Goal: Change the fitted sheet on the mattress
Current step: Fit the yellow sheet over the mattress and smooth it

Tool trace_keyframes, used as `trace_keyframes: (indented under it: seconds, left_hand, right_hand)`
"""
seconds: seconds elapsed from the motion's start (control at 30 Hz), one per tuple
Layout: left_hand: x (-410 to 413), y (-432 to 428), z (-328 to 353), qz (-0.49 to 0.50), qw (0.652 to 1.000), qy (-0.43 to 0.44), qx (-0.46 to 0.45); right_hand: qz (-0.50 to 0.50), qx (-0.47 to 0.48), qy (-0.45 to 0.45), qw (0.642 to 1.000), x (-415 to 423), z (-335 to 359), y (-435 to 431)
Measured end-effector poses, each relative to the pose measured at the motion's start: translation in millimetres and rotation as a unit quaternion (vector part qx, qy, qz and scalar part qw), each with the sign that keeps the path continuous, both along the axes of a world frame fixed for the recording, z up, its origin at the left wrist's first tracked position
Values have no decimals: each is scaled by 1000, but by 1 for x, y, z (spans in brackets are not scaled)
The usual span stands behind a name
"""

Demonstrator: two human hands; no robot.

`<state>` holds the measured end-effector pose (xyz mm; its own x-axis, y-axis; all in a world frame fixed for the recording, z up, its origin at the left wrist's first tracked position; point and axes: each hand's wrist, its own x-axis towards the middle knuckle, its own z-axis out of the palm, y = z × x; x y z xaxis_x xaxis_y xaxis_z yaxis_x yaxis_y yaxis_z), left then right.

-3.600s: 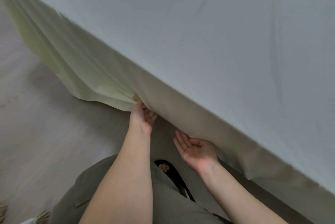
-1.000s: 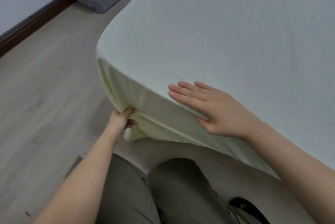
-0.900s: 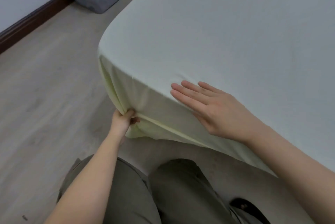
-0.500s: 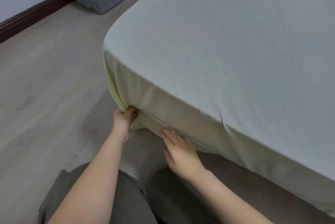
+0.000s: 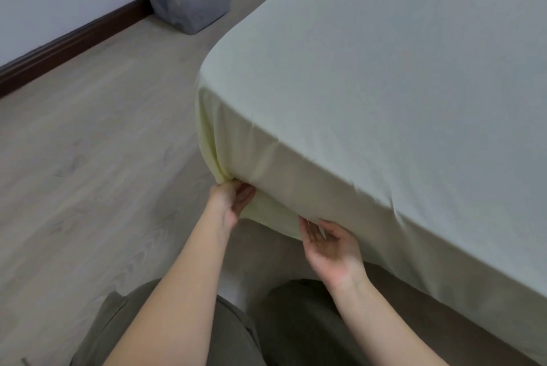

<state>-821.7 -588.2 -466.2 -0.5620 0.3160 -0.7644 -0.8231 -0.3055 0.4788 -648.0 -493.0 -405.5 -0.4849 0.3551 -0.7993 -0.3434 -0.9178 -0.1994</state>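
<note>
Head view | fitted sheet (image 5: 384, 84) spread flat, running far-right from its near-left corner | left hand (image 5: 231, 200) clenches bunched hem under that corner | right hand (image 5: 328, 244) palm-up, fingers loose, touching hanging flap | floor (image 5: 103, 158) stretches leftward

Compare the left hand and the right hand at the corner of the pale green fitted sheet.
Grip: the left hand curls its fingers round bunched fabric of the pale green fitted sheet. The right hand lies open, its fingertips at the loose hem.
Place: the left hand is at the sheet's corner, and the right hand is further along the side.
Facing: the right hand's palm turns up, while the left hand's palm is mostly hidden.
Both hands work at the sheet's lower edge.
</note>
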Motion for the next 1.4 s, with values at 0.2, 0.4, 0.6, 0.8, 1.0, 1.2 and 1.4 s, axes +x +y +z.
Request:
trace_keyframes:
  seconds: [0.2, 0.4, 0.6, 0.8, 1.0, 1.2, 1.4]
  left_hand:
    - [3, -9, 12, 1, 997, -32, 69]
    - [13, -6, 24, 1, 986, -2, 166]
    - [7, 10, 26, -83, 993, 21, 83]
    - [-3, 4, 18, -98, 988, 59, -103]
    - [-10, -7, -5, -117, 963, 101, -220]
    - [6, -3, -2, -256, 935, 101, -225]
    - [17, 10, 17, -35, 997, -67, 34]
  right_hand:
    - [-9, -43, -24, 999, -5, 0, 1]
    - [-63, -92, -29, 993, -21, 13, 10]
    - [-70, -138, -48, 987, -25, 17, 13]
    - [-55, -133, -99, 985, -31, 16, 13]
    - [-63, -134, -107, 983, -31, 13, 13]
    - [-55, -122, -96, 986, -29, 12, 12]
    - [-58, -119, -100, 986, -27, 14, 10]
